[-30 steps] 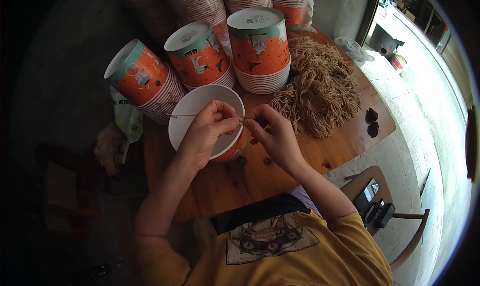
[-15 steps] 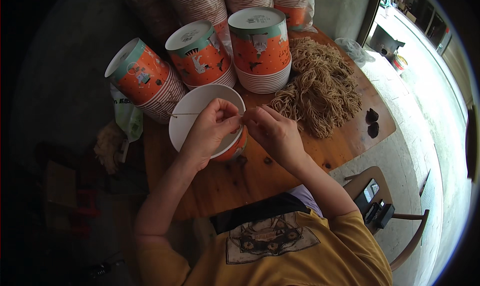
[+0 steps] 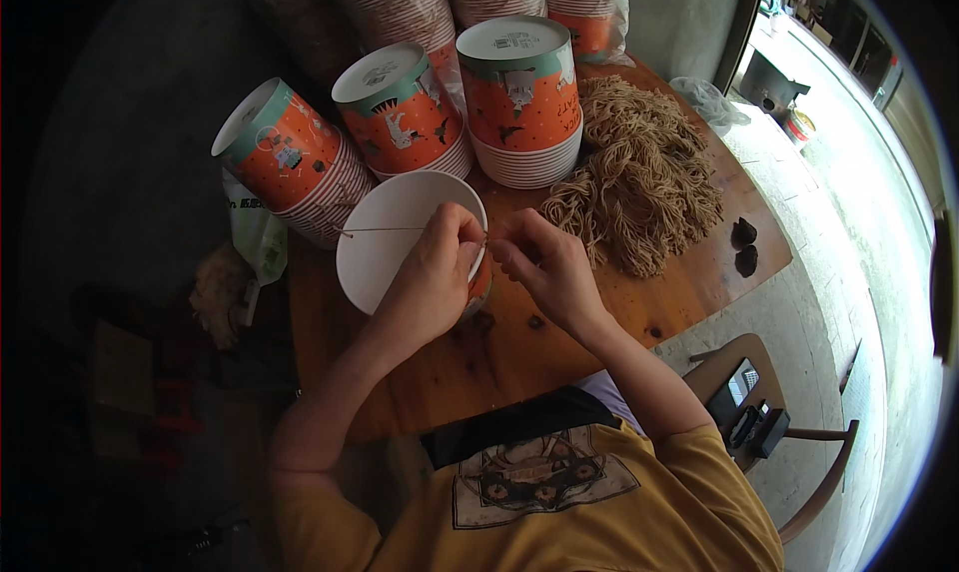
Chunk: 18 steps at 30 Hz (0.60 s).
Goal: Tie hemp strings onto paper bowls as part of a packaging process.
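A white-lined paper bucket [image 3: 385, 264] with an orange outside stands tilted on the table, its mouth facing up toward me. Across the mouth runs a thin tan cord [image 3: 390, 229], from a knot at the left rim to the right rim. Over the bucket's right side, my left hand [image 3: 438, 267] is closed, thumb and fingers pinching the cord by the rim. Just outside that rim, my right hand [image 3: 547, 264] pinches the cord's end with curled fingers. The fingertips cover the spot where the cord meets the rim.
Behind the bucket stand three upside-down bucket stacks: a left stack [image 3: 285, 152], a middle stack [image 3: 400, 117] and a right stack [image 3: 519, 92]. A heap of tan cords [image 3: 644, 172] lies at right. Bagged stacks [image 3: 400, 12] line the back. A chair [image 3: 769, 392] holds small dark items.
My left hand has turned and shifted slightly right, closer to the rim. My right hand's fingers have curled in more. The cord across the mouth shows longer and straighter.
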Each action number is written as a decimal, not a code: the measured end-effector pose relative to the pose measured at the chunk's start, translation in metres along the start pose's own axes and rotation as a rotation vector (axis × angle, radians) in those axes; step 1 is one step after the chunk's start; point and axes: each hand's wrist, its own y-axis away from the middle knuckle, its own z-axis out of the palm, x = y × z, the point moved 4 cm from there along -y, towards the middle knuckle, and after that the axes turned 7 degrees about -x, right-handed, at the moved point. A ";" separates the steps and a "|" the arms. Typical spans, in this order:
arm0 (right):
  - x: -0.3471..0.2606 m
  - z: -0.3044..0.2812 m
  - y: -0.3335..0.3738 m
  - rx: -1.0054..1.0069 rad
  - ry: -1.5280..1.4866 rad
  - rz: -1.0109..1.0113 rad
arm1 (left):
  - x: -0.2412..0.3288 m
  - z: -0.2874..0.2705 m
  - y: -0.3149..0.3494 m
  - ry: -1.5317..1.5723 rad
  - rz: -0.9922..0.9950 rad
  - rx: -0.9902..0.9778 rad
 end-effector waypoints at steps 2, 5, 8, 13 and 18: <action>0.000 0.001 0.001 -0.002 0.008 -0.017 | 0.004 0.000 0.003 -0.094 0.058 0.028; 0.000 0.002 0.000 -0.004 0.019 -0.046 | 0.008 0.000 0.005 -0.186 0.042 0.059; -0.002 0.002 0.000 0.001 0.025 -0.065 | 0.010 0.001 0.005 -0.245 0.076 0.085; -0.003 0.001 0.001 -0.004 0.067 -0.075 | 0.014 0.001 0.007 -0.382 0.080 0.091; -0.003 0.000 0.002 -0.024 0.011 -0.069 | 0.005 -0.002 0.004 -0.284 0.037 0.083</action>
